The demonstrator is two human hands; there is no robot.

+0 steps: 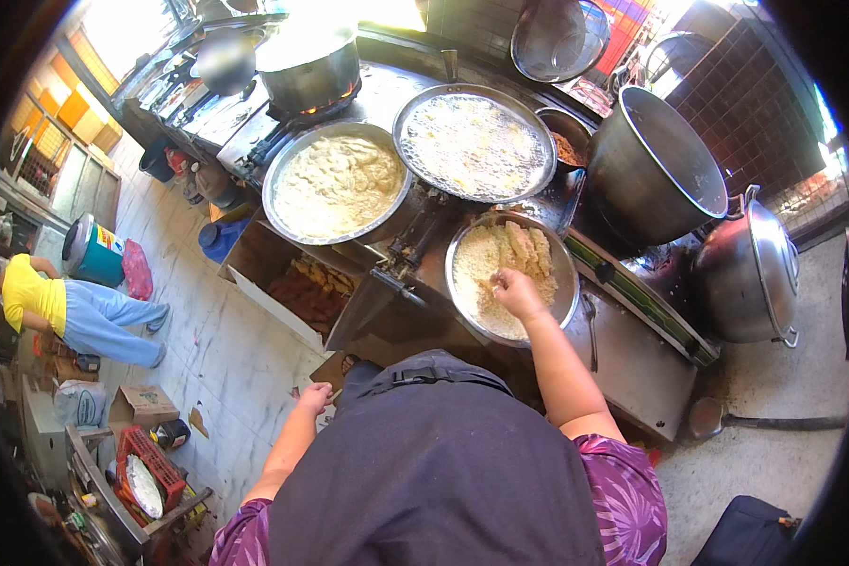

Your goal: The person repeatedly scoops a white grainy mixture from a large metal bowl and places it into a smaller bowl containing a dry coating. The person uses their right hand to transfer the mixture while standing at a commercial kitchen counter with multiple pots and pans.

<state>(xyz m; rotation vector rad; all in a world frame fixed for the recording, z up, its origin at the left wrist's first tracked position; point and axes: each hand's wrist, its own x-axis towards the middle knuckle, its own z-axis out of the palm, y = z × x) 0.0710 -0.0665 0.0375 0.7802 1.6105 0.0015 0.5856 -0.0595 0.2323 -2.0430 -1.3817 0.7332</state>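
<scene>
My right hand [518, 291] is over a metal bowl [573, 283] of pale breadcrumbs [484, 279], its fingers curled together at the crumbs. Whether it pinches any crumbs cannot be made out. Several crumb-coated pieces [523, 244] lie at the bowl's far right side. My left hand [315, 397] hangs low beside my dark apron [424, 467], fingers bent; whether anything is in it is unclear. Beyond the crumbs, a wide pan [548, 170] of bubbling oil [474, 145] has pale bits frying in it. Left of that, a metal basin [272, 201] holds pieces in thick, creamy batter [339, 184].
A large pot [308, 78] stands over a lit flame at the back left. Tall aluminium pots [651, 170] stand at the right. A fork [591, 332] lies beside the crumb bowl. Below left, a cardboard box [276, 304] contains brown and yellow food. Another person [78, 301] bends at far left.
</scene>
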